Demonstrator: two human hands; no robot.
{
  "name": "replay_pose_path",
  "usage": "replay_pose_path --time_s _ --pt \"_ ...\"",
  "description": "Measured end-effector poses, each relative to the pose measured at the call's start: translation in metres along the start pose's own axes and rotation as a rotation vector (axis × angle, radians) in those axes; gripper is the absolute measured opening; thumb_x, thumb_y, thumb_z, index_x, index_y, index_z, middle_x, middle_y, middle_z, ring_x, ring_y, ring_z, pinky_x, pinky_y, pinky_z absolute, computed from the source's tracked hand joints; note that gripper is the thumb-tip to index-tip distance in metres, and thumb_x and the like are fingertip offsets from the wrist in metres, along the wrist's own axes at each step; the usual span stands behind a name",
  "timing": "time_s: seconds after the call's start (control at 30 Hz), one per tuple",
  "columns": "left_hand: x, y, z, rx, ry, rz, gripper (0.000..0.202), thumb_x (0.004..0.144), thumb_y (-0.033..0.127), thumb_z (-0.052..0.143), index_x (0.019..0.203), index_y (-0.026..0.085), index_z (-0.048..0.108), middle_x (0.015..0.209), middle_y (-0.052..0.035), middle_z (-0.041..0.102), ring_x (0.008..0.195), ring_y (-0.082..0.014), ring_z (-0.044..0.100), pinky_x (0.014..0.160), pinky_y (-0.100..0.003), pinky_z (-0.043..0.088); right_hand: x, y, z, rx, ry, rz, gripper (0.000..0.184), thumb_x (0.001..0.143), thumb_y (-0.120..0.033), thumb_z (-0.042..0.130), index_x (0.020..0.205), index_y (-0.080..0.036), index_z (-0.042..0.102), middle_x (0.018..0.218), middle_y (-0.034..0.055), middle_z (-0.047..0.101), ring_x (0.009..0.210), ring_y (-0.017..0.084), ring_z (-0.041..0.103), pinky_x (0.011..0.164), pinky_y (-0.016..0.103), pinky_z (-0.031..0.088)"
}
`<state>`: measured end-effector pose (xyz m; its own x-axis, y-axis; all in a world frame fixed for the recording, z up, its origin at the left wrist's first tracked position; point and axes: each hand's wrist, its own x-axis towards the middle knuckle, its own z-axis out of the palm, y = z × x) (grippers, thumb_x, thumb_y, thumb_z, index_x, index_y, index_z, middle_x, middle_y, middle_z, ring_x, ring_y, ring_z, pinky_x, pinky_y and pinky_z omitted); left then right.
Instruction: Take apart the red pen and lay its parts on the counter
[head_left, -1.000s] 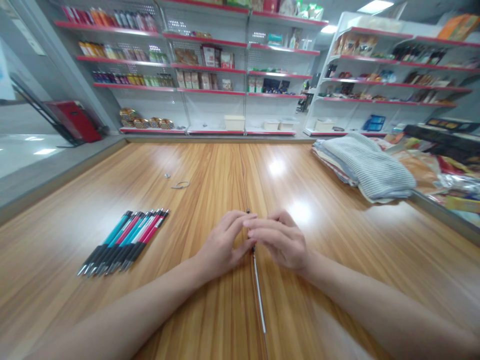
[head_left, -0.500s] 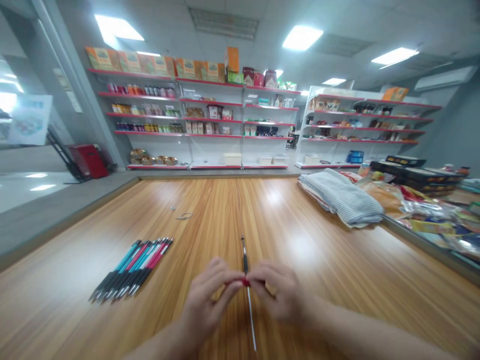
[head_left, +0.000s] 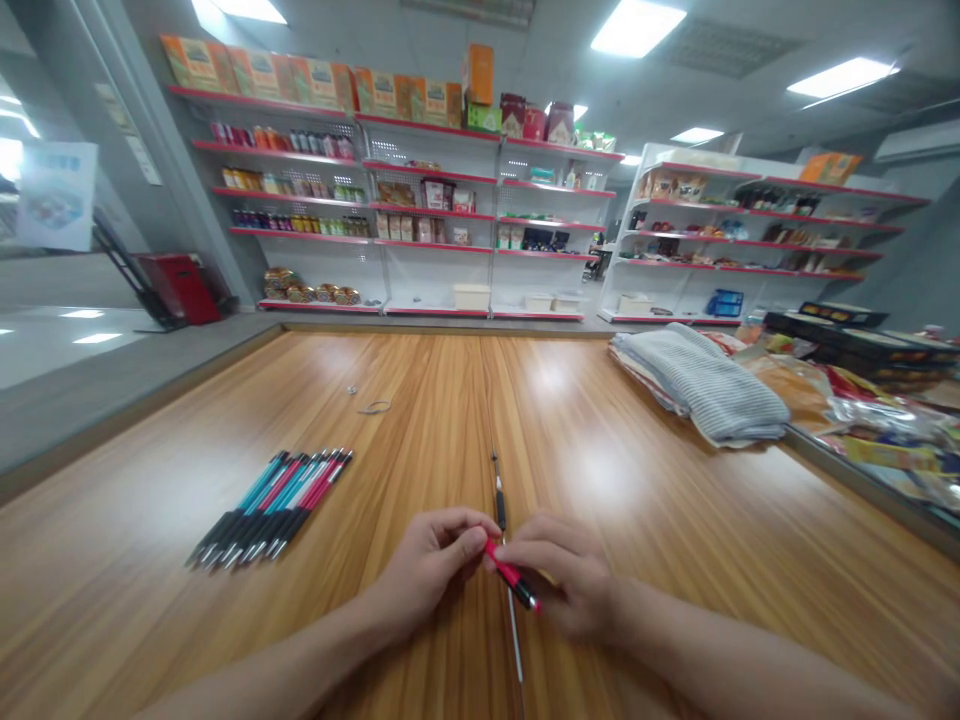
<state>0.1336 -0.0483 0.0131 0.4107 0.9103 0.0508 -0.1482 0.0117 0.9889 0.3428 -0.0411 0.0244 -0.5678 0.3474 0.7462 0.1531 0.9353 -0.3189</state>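
Left hand [head_left: 431, 562] and right hand [head_left: 574, 570] both pinch the pink pen barrel [head_left: 508, 573], lower centre of frame. Crosswise half a second ago, it now slants down-right; likely being reoriented, pen still in parts. Black grip [head_left: 501, 508] and white refill [head_left: 516, 645] lie on table [head_left: 442, 400] there; pen row [head_left: 274, 505] at left.

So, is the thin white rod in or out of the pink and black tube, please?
Out: the white rod lies on the brown wooden table, while the left hand and right hand hold the tube.
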Motion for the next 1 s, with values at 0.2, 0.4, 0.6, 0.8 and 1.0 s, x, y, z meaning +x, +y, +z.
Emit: replay_pose_path --time_s 0.2,0.4,0.6,0.8,1.0 --pt "0.002 0.006 -0.001 0.033 -0.087 -0.014 0.033 0.088 0.045 0.058 0.088 0.013 0.064 0.065 0.0004 0.056 0.053 -0.0070 0.038 0.050 -0.020 0.027 -0.002 0.005 0.000 -0.016 -0.062 0.017 0.038 0.085 -0.010 0.055 0.121 -0.020 0.057 0.090 0.0081 0.067 0.081 0.017 0.062 0.069 0.030 0.051" --pt "-0.002 0.015 -0.002 0.157 -0.158 0.012 0.028 0.091 0.038 0.056 0.089 0.013 0.066 0.073 -0.0015 0.062 0.067 -0.0095 0.052 0.064 -0.021 0.039 0.007 -0.021 -0.011 -0.111 -0.147 -0.210 0.023 0.087 -0.018 0.057 0.110 -0.015 0.059 0.067 0.0013 0.061 0.057 0.013 0.052 0.051 0.028 0.042" --pt "-0.005 0.017 0.000 0.255 -0.159 0.011 0.031 0.094 0.039 0.050 0.088 0.013 0.067 0.072 -0.0022 0.062 0.067 -0.0103 0.054 0.062 -0.022 0.040 -0.001 -0.062 -0.003 -0.023 -0.513 -0.317 0.025 0.085 -0.024 0.059 0.060 -0.020 0.056 0.049 -0.0039 0.045 0.045 0.009 0.037 0.040 0.026 0.031" --pt "-0.004 0.017 -0.002 0.268 -0.161 -0.007 0.032 0.093 0.039 0.051 0.087 0.012 0.067 0.071 -0.0014 0.061 0.064 -0.0087 0.053 0.061 -0.021 0.040 -0.018 -0.063 0.003 -0.004 -0.610 -0.377 0.024 0.082 -0.020 0.064 0.060 -0.020 0.054 0.052 -0.0051 0.047 0.048 0.011 0.041 0.043 0.028 0.029" --pt "-0.005 0.014 -0.005 0.269 -0.162 -0.022 0.031 0.093 0.038 0.051 0.089 0.011 0.066 0.071 -0.0020 0.062 0.065 -0.0091 0.054 0.060 -0.021 0.040 -0.014 -0.058 -0.006 0.052 -0.661 -0.467 0.011 0.084 -0.020 0.061 0.072 -0.019 0.061 0.060 -0.0048 0.051 0.054 0.011 0.048 0.045 0.029 0.030"
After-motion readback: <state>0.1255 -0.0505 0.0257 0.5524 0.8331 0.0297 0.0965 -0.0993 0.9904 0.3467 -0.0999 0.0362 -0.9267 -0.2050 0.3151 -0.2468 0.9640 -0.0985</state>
